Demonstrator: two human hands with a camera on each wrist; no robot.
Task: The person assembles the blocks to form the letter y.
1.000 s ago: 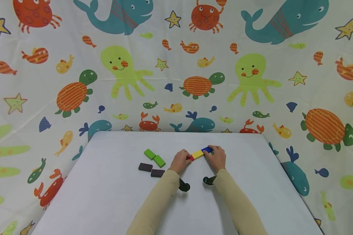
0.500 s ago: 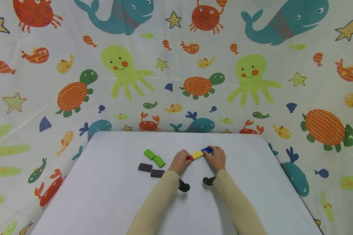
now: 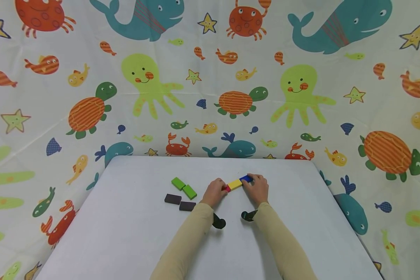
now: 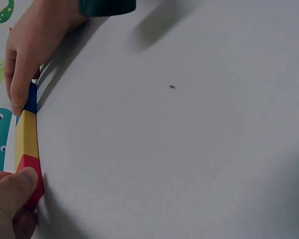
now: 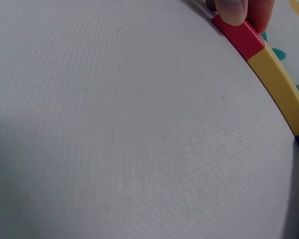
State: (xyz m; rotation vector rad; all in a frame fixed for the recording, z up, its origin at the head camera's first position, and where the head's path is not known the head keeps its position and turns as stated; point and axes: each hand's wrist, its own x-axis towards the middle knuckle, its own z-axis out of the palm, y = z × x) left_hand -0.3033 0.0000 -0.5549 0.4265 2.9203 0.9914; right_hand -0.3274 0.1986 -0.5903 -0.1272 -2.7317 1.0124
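white table [image 3: 126, 233] | left hand [image 3: 214, 192] grip pinches half-hidden red block [image 3: 226, 188] | right hand [image 3: 257, 188] grip pinches blue block [image 3: 246, 178]

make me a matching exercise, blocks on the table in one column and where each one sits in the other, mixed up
Things:
1. red block
2. blue block
3. yellow block
4. green blocks

Places:
A. middle of the coloured row
B. under the right hand fingertips
C. left of the row, beside two dark blocks
D. held at the left hand

Pairs: 1-D, 2-B, 3-A, 4-C
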